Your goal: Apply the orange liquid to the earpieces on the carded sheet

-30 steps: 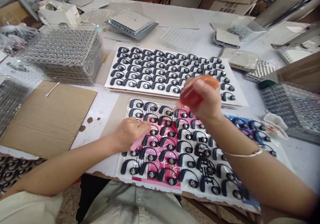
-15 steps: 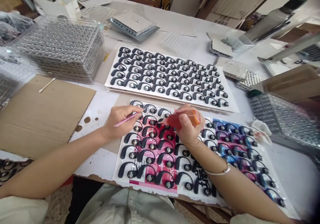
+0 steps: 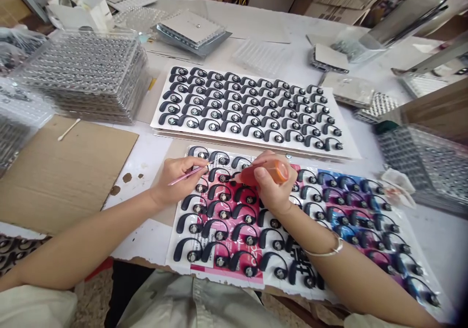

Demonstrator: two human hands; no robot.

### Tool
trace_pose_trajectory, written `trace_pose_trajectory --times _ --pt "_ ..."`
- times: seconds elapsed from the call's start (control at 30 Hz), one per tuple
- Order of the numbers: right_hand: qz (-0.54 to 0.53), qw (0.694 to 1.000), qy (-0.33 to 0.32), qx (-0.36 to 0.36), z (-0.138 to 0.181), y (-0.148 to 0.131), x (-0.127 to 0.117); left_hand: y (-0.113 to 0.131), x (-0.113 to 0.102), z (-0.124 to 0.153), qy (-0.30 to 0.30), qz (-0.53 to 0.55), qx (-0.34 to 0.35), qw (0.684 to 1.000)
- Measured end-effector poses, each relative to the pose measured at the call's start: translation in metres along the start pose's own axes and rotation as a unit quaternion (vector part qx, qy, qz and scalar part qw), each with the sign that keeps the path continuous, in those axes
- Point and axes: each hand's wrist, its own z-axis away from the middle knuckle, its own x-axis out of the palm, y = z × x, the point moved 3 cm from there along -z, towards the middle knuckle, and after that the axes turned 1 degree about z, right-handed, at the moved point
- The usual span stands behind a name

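Between the fingers of my left hand (image 3: 179, 178) is a thin pink stick (image 3: 185, 176) with a pointed tip, perhaps a tweezer or brush; its kind is unclear. My right hand (image 3: 274, 184) is wrapped round a small orange squeeze bottle (image 3: 256, 173), tilted so its narrow nozzle points left and down. The nozzle tip is close to a black ear-hook piece (image 3: 221, 177) in the upper left of the near sheet (image 3: 171, 255). Rows of such hooked pieces, each with a round metallic part, lie on that sheet over printed pink and blue areas. My right forearm covers some of them.
Behind lies a white board (image 3: 161, 123) with more rows of black hooks. At left are a stack of clear trays (image 3: 127, 84) and a brown cardboard sheet (image 3: 73, 172) bearing a cotton swab (image 3: 68, 129). More trays (image 3: 435, 167) and a crumpled tissue (image 3: 398, 184) are at right.
The bottle's nozzle has moved slightly left and down, near a hook piece. My left hand has hardly moved. The view has shifted a little.
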Motion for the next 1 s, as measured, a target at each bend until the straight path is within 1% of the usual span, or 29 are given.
trace_pose_trajectory --times 0.2,0.37,0.57,0.77,0.9,1.0 --pt "0.002 1.000 -0.009 -0.002 0.000 0.001 0.000 -0.001 -0.001 0.000 -0.001 -0.004 -0.014 1.000" --pt "0.004 0.999 -0.013 -0.029 0.001 -0.001 0.001 -0.003 0.000 0.001 -0.011 -0.003 -0.024 1.000" --pt "0.023 0.999 -0.023 -0.041 0.002 -0.006 0.001 -0.005 0.000 0.001 -0.012 0.005 -0.023 1.000" --pt "0.058 0.995 -0.030 -0.076 0.003 -0.012 0.002 -0.005 0.000 0.001 -0.016 -0.005 -0.027 0.999" --pt "0.050 0.994 -0.030 -0.097 0.003 -0.014 0.002 -0.006 0.000 0.002 -0.020 -0.001 -0.027 0.999" --pt "0.049 0.992 -0.042 -0.108 0.004 -0.016 0.003 -0.005 0.000 0.002 -0.023 0.000 -0.025 0.999"
